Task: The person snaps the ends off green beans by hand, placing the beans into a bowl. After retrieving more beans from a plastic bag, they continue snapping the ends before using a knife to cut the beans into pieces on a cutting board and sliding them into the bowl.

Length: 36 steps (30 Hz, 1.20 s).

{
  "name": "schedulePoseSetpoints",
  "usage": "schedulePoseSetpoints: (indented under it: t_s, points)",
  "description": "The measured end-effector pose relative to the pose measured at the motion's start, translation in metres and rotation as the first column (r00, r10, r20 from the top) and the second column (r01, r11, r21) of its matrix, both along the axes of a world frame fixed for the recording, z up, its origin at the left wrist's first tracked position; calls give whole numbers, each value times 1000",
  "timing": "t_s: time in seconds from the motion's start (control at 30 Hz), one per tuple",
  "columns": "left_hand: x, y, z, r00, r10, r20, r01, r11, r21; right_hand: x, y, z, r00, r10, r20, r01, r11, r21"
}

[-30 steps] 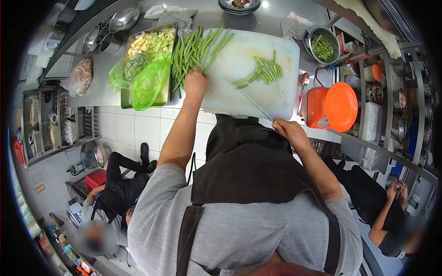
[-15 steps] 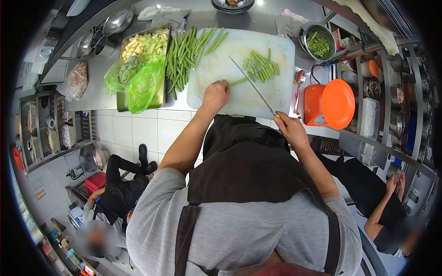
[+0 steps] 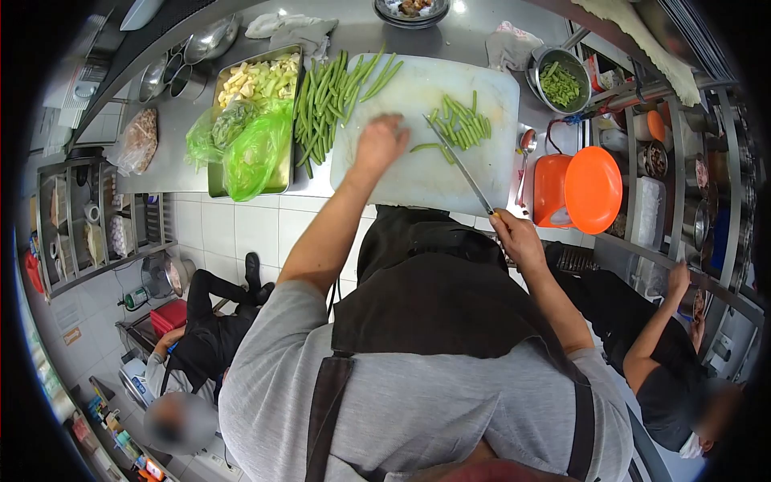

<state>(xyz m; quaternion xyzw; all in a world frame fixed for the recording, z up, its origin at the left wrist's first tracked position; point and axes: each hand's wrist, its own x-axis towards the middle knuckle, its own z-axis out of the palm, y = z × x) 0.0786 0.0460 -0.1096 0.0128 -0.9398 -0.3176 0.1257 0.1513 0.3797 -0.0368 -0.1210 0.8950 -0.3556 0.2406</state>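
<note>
On the white cutting board [image 3: 442, 181], my right hand [image 3: 519, 239] grips the handle of a knife [image 3: 468, 178] at the front edge. The blade slants up and left, its tip beside the cut green beans [image 3: 466, 124]. A short bean piece [image 3: 426, 147] lies left of the blade. My left hand [image 3: 381, 146] is over the left part of the board, fingers smeared by motion; nothing can be made out in it. Whole green beans [image 3: 320, 108] are heaped at the board's left edge, some lying on it.
Left of the beans stands a metal tray [image 3: 283, 173] with chopped vegetables and a green plastic bag [image 3: 259, 149]. At right are a pot of cut greens [image 3: 560, 85], a spoon [image 3: 526, 145] and an orange container [image 3: 593, 189]. Two other people are at lower left and right.
My left hand has let go of the bean and moved up, away from the knife. The bean now lies in short pieces by the blade. The person at right has raised an arm.
</note>
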Motion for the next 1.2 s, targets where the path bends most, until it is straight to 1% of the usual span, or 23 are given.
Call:
schedulePoseSetpoints:
  t_s: [0.03, 0.07, 0.1, 0.13, 0.17, 0.2, 0.23, 0.3, 0.33, 0.37, 0.4, 0.43, 0.47, 0.57, 0.6, 0.7, 0.77, 0.87, 1.0, 1.07, 1.1, 1.17, 1.2]
  points:
    - [-15, -9, -1, 990, 113, -88, -118, 992, -52, -1, 1, 5, 1000, 10, 5, -10, 1000, 4]
    - [-30, -19, 4, 980, 181, -82, -191, 971, -145, -1, 1, 4, 1000, 7, 3, -7, 1000, 5]
    - [-44, -30, 8, 965, 249, -84, -261, 936, -237, -3, -1, 2, 996, 87, -30, -87, 996, -4]
    - [-55, -39, 7, 965, 245, -90, -260, 937, -235, -6, -3, 0, 984, 165, -66, -167, 986, -11]
    - [-66, -48, 3, 980, 193, -57, -201, 932, -303, -9, -5, -1, 984, 161, -73, -163, 987, -11]
    - [-71, -53, -2, 990, 142, -18, -138, 919, -369, -11, -9, -2, 982, 190, -17, -190, 982, 7]
    - [-73, -56, -8, 990, 138, -22, -136, 918, -372, -13, -12, -5, 975, 218, 40, -219, 975, 21]
    - [-77, -58, -13, 992, 104, 70, -64, 898, -436, -14, -11, -15, 980, 191, 61, -193, 981, 19]
    - [-77, -60, -16, 993, 99, 66, -60, 897, -439, -12, -10, -18, 991, 120, 53, -122, 992, 30]
    - [-69, -57, -13, 989, 99, 107, -50, 921, -387, -10, -8, -20, 998, 48, 48, -50, 998, 41]
    - [-57, -54, -10, 984, 98, 151, -43, 942, -332, -8, -5, -22, 998, 44, 52, -46, 998, 40]
    - [-44, -49, -7, 983, 95, 154, -39, 942, -333, -7, -2, -24, 994, -49, 94, 49, 999, 0]
    - [-29, -42, -3, 989, 23, 143, 14, 967, -253, -6, 0, -25, 981, -138, 138, 144, 989, -36]
    - [14, -20, -7, 984, -133, 119, 141, 988, -65, -6, -1, -20, 970, -179, 166, 185, 983, -17]
    - [26, -10, -6, 983, -133, 124, 141, 988, -62, -6, -2, -18, 969, -179, 171, 184, 983, -14]
    - [47, 4, -5, 972, -176, 155, 173, 984, 37, -7, -5, -15, 964, -180, 195, 181, 983, 14]
    - [50, 4, -3, 973, -124, 193, 106, 990, 97, -7, -6, -15, 994, -101, 38, 99, 994, 53]
    - [51, -5, -6, 980, -105, 168, 96, 993, 62, -8, -7, -8, 999, -30, -20, 32, 997, 76]
    - [57, -1, 5, 977, -105, 184, 88, 991, 100, -9, -9, -1, 996, -21, -84, 25, 998, 49]
    - [63, 4, 14, 983, -93, 159, 99, 995, -29, -8, -11, 8, 996, 21, -91, -20, 1000, 14]
    - [64, 6, 12, 983, -95, 158, 100, 995, -27, -7, -12, 8, 995, 20, -93, -19, 1000, 17]
    - [67, 8, 7, 987, -77, 144, 93, 990, -107, -5, -15, 10, 980, 42, -193, -55, 996, -66]
    - [67, 7, 4, 987, -77, 143, 93, 990, -106, -7, -15, 8, 980, 42, -194, -55, 996, -65]
